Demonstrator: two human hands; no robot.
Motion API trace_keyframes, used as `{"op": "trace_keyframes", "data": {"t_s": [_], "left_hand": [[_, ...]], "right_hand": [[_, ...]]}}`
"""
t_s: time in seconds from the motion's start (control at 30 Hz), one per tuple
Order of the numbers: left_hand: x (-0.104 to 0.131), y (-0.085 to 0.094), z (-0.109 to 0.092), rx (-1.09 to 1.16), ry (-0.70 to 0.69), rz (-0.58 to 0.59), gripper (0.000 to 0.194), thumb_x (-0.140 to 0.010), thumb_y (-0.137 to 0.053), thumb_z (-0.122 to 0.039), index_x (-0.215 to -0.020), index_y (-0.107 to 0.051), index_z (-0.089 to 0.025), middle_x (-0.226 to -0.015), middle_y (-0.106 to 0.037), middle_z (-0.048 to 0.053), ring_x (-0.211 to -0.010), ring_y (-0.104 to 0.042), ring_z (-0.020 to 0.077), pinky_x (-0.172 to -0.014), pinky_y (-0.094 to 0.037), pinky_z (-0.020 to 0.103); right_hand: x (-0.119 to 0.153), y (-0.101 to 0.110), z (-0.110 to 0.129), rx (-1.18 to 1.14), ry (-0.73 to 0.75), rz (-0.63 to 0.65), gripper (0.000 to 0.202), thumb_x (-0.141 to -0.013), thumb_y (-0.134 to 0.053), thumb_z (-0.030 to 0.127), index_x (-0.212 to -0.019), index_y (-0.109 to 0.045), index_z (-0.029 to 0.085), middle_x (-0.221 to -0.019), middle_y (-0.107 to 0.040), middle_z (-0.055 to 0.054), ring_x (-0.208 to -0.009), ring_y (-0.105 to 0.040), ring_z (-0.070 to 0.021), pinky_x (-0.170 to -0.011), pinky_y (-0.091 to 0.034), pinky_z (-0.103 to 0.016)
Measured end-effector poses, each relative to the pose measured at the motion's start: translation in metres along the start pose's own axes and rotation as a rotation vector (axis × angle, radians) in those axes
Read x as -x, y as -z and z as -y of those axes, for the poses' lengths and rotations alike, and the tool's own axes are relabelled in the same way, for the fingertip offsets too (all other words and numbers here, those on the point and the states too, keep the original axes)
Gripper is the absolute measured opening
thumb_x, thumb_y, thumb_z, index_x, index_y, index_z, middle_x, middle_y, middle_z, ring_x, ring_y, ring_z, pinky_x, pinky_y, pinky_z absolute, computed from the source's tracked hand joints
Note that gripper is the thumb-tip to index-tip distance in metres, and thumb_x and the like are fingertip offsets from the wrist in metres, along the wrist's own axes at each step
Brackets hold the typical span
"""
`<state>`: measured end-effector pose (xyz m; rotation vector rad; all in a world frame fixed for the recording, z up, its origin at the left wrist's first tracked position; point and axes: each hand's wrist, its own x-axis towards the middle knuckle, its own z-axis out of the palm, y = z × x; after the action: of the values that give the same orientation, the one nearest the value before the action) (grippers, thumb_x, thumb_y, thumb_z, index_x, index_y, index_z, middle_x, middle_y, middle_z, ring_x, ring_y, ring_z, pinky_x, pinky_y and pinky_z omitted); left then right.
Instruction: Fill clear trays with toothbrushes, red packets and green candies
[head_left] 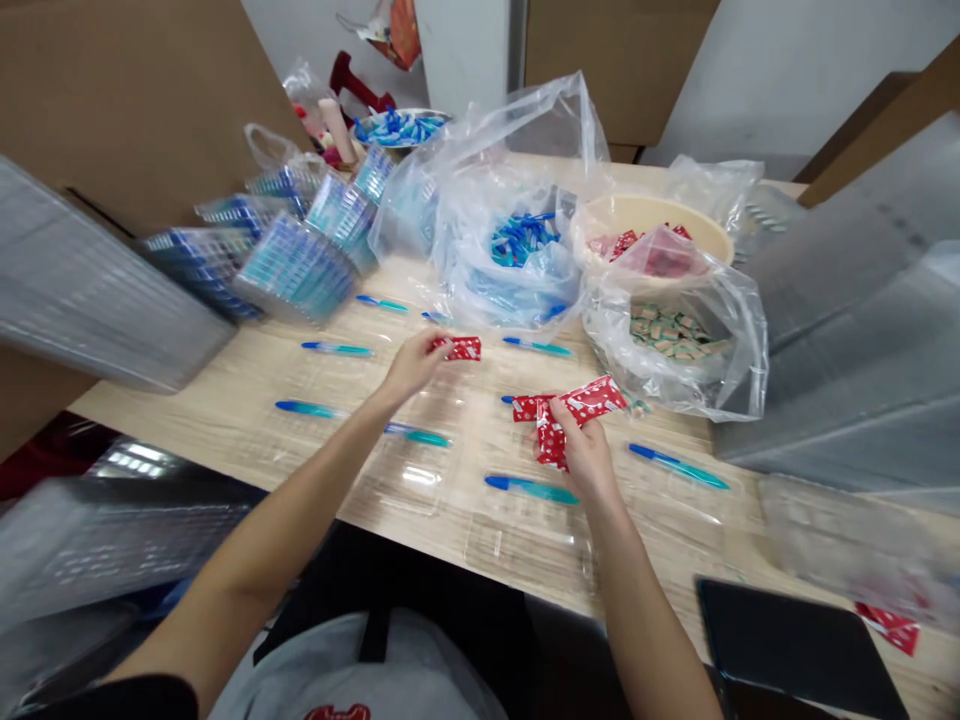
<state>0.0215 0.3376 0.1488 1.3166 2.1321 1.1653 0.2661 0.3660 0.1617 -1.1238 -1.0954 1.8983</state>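
Observation:
My left hand (416,362) pinches a small red patterned packet (466,348) above the middle of the table. Several more red packets (596,400) fan out from my right hand (586,445), which is closed on them. Around both hands, clear plastic trays lie on the wood, with blue and turquoise pens in them. One pen (536,346) is between and beyond my hands, another pen (531,489) lies just below the right hand, and a further pen (679,466) is to its right. A pen (418,434) sits below my left hand, near the forearm.
A clear bag (517,290) of blue pieces stands at the back, beside a cream bowl (709,235) of red packets and a bag (675,385) of small beige packets. Filled clear packs (300,265) are piled back left. A black tablet-like slab (799,650) lies front right.

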Motion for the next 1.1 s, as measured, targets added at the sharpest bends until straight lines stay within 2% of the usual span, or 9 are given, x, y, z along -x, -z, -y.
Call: {"op": "trace_keyframes", "data": {"t_s": [0.2, 0.37, 0.5, 0.63, 0.7, 0.77, 0.87, 0.97, 1.1], "left_hand": [[-0.047, 0.006, 0.027, -0.258, 0.001, 0.000, 0.011, -0.074, -0.060, -0.013, -0.071, -0.067, -0.021, -0.081, -0.065, 0.003, -0.098, -0.058, 0.0255, -0.098, -0.039, 0.039], [-0.044, -0.007, 0.023, -0.352, -0.009, -0.059, 0.006, -0.077, -0.063, -0.015, -0.081, -0.068, -0.016, -0.105, -0.060, 0.012, -0.115, -0.049, 0.0319, -0.104, -0.033, 0.046], [-0.029, -0.009, 0.008, -0.317, -0.012, -0.085, 0.020, -0.082, -0.059, -0.016, -0.102, -0.064, -0.012, -0.116, -0.056, 0.017, -0.121, -0.045, 0.0328, -0.106, -0.030, 0.050], [0.016, -0.021, -0.022, -0.135, -0.100, 0.172, 0.018, -0.089, -0.052, -0.027, -0.099, -0.064, -0.017, -0.096, -0.066, 0.005, -0.094, -0.061, 0.0192, -0.087, -0.048, 0.033], [0.042, -0.029, -0.036, 0.099, -0.140, 0.382, 0.022, -0.087, -0.056, -0.035, -0.095, -0.065, -0.017, -0.087, -0.067, 0.002, -0.078, -0.061, 0.0151, -0.073, -0.050, 0.027], [0.059, -0.031, -0.044, 0.337, -0.121, 0.454, 0.024, -0.083, -0.057, -0.039, -0.087, -0.064, -0.016, -0.079, -0.066, 0.002, -0.071, -0.060, 0.0141, -0.067, -0.049, 0.026], [0.062, -0.016, -0.037, 0.480, -0.003, 0.235, 0.024, -0.081, -0.056, -0.040, -0.078, -0.061, -0.017, -0.068, -0.061, 0.000, -0.065, -0.058, 0.0138, -0.068, -0.048, 0.028], [0.054, 0.013, -0.014, 0.397, 0.084, 0.038, 0.017, -0.080, -0.057, -0.035, -0.078, -0.060, -0.018, -0.065, -0.059, -0.001, -0.062, -0.056, 0.0135, -0.066, -0.047, 0.027], [0.058, 0.034, 0.014, -0.092, 0.092, 0.072, 0.009, -0.079, -0.058, -0.024, -0.086, -0.060, -0.019, -0.060, -0.055, -0.003, -0.058, -0.054, 0.0149, -0.059, -0.042, 0.026]], "right_hand": [[0.000, -0.001, 0.000, 0.028, -0.004, 0.035, 0.059, -0.055, -0.073, 0.061, -0.089, -0.060, 0.015, -0.051, -0.061, 0.001, -0.037, -0.052, -0.0130, -0.037, -0.042, -0.024], [0.000, 0.000, -0.002, 0.054, 0.011, 0.072, 0.061, -0.060, -0.071, 0.061, -0.097, -0.059, 0.015, -0.053, -0.062, 0.002, -0.037, -0.051, -0.0121, -0.038, -0.042, -0.023], [0.000, 0.001, -0.002, 0.083, 0.011, 0.095, 0.060, -0.061, -0.072, 0.059, -0.099, -0.058, 0.015, -0.054, -0.063, 0.001, -0.039, -0.053, -0.0123, -0.039, -0.042, -0.023], [0.003, -0.002, -0.003, 0.098, 0.017, 0.158, 0.059, -0.062, -0.073, 0.057, -0.100, -0.058, 0.016, -0.059, -0.066, 0.001, -0.041, -0.054, -0.0124, -0.040, -0.042, -0.023], [0.005, -0.003, -0.003, 0.103, 0.022, 0.190, 0.053, -0.063, -0.073, 0.056, -0.096, -0.060, 0.016, -0.059, -0.066, 0.000, -0.041, -0.054, -0.0122, -0.042, -0.043, -0.023], [0.006, -0.004, -0.003, 0.119, 0.022, 0.207, 0.048, -0.065, -0.072, 0.056, -0.088, -0.061, 0.016, -0.056, -0.064, 0.000, -0.042, -0.055, -0.0120, -0.042, -0.044, -0.023], [0.004, -0.003, -0.003, 0.112, 0.056, 0.151, 0.046, -0.065, -0.072, 0.054, -0.088, -0.059, 0.017, -0.061, -0.066, 0.000, -0.043, -0.056, -0.0123, -0.042, -0.045, -0.023], [-0.001, 0.002, -0.001, 0.068, 0.110, 0.061, 0.046, -0.063, -0.073, 0.053, -0.090, -0.057, 0.019, -0.065, -0.067, 0.001, -0.043, -0.056, -0.0130, -0.040, -0.046, -0.025], [-0.004, 0.007, 0.002, 0.041, 0.116, 0.018, 0.045, -0.063, -0.074, 0.052, -0.090, -0.057, 0.019, -0.060, -0.065, 0.002, -0.043, -0.057, -0.0144, -0.040, -0.047, -0.026]]}}
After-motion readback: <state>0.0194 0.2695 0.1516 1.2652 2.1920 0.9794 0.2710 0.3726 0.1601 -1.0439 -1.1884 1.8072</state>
